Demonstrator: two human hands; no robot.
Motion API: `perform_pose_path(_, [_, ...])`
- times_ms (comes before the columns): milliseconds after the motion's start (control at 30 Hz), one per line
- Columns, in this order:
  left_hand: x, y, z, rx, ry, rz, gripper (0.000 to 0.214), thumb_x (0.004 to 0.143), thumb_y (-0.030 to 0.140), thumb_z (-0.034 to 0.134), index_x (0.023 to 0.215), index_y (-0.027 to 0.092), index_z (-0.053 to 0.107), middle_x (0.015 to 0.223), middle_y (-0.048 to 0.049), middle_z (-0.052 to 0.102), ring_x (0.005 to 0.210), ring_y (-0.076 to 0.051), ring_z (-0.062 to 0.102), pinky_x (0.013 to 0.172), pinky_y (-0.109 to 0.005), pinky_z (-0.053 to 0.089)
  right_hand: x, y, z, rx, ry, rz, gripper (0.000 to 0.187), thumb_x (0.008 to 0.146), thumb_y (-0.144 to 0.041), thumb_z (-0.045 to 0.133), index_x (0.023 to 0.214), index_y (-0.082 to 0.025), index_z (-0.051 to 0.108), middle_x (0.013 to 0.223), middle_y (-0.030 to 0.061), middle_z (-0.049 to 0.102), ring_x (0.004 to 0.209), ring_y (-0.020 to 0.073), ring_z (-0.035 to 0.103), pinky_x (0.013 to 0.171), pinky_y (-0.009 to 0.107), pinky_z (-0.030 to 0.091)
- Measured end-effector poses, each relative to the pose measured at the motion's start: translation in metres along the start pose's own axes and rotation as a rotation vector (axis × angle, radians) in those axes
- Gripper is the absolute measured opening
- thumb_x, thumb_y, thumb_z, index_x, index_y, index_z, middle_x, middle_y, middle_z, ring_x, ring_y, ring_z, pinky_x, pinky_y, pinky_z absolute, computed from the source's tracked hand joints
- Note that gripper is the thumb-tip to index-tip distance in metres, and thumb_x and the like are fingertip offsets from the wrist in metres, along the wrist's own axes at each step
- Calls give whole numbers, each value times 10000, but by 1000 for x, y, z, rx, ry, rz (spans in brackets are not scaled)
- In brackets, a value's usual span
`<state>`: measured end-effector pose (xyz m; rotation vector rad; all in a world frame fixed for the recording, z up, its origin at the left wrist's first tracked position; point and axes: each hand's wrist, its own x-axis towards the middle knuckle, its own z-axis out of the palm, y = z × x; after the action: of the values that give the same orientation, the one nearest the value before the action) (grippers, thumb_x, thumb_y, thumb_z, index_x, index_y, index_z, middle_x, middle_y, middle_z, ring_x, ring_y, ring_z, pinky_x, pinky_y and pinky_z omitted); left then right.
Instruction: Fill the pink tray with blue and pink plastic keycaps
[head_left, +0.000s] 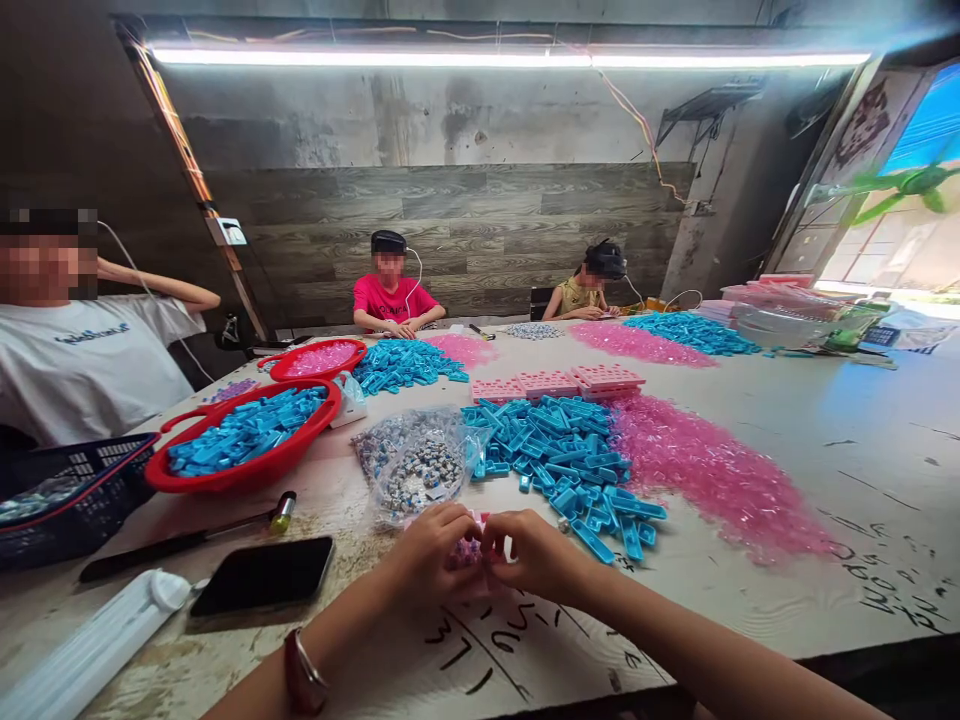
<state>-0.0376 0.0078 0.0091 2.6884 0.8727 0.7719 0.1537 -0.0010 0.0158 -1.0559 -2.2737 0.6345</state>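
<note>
Concrete-walled workroom, one strip light overhead. A large pale tabletop with ink marks fills most of the view.

Loose stock, centre of tabletop:
- pink clear pieces, a broad heap spreading toward the right edge.
- blue pieces, a heap touching the pink heap's left side.
- pink trays, a flat row just beyond the blue heap.
- more blue and pink heaps lie toward the far edge, where two people sit. A third person sits at the left edge.

Containers, left half:
- red basin, near the left edge, filled with blue pieces.
- second red basin, just beyond the first, holding pink clear pieces.
- dark basket, overhanging the left edge. Its contents are pale but unclear.
- clear bag, open, lying between the red basin and the blue heap, holding small grey parts.

Near left corner: a white case, a black phone lying face up, and a dark-handled tool lying flat beyond the phone.

Hands, middle of near edge:
- left hand and right hand meet just above the tabletop.
- fingers of both are curled in and pinched on a small pink part between them. It is mostly hidden and its shape cannot be told.
- the clear bag sits just beyond the left hand.
</note>
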Motion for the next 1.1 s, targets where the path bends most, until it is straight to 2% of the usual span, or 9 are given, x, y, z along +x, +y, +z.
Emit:
perform_pose_path(267, [1,0,0,-10,2,-40,169,706,225,646,814,190,522,870,-36,582,828,-196,516,736,-307,404,2,-2,10,-6,56,-2,139,574,-115,627,636,-174,519,605,-34,561,547,105,487,511,196,354])
perform_pose_path(567, [0,-2,1,-31,7,-30,175,719,230,649,828,192,517,888,-29,580,835,-190,516,735,-302,396,0,2,5,107,-6,-20,156,581,-43,576,670,-171,566,628,-38,577,570,100,514,529,183,390])
perform_pose_path(900, [-1,-2,2,-27,11,-30,199,719,226,657,838,188,502,892,-32,573,838,-194,511,738,-313,399,3,-4,8,45,37,-44,176,558,-9,525,631,-168,517,612,-37,539,561,100,474,528,192,346])
perform_pose_path(1100, [-2,-2,2,-37,-1,-34,200,725,220,653,861,186,511,920,-36,575,863,-195,512,760,-314,399,1,-5,8,79,25,-26,211,560,23,479,633,-170,517,606,-38,535,554,96,484,509,175,348])
